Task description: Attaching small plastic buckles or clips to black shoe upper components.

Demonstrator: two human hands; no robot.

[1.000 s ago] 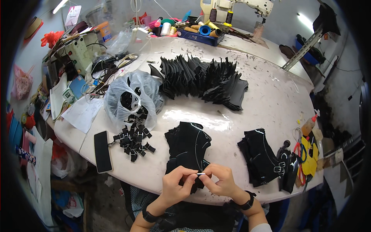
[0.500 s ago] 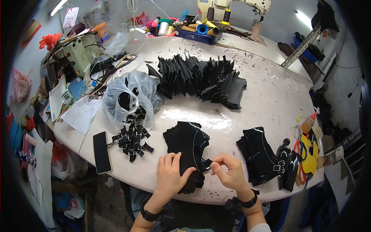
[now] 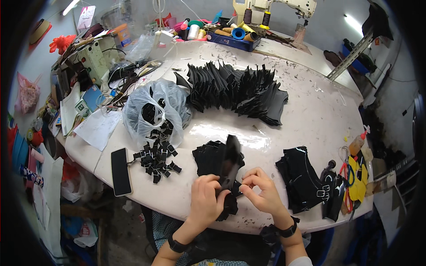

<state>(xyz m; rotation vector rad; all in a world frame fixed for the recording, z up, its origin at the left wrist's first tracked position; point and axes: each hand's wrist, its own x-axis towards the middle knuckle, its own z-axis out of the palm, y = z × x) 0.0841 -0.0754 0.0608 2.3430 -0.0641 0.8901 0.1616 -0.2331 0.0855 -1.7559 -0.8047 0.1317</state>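
Note:
My left hand (image 3: 205,200) is closed on a black leather-like piece (image 3: 231,153), which stands tilted up and blurred over the table. Opposite it, the fingers of my right hand (image 3: 262,195) pinch together at the piece's narrow lower end; exactly what lies between the fingertips is too small to make out. Under and behind the lifted piece is a pile of similar black pieces (image 3: 206,160). Another stack of black pieces (image 3: 299,179) lies to the right, with metal buckles (image 3: 323,191) on it. Small black straps with buckles (image 3: 156,158) are heaped to the left.
A clear plastic bag (image 3: 155,108) spills the straps. Beside them lies a phone (image 3: 120,172). A long row of black pieces (image 3: 230,88) stands at the back. Scissors (image 3: 345,168) and a bottle (image 3: 357,144) are on the right, a sewing machine (image 3: 284,9) beyond.
The top black piece has come up off the pile and is now tilted upright in my left hand. The right hand stays pinched at its end. The whole view has shifted slightly.

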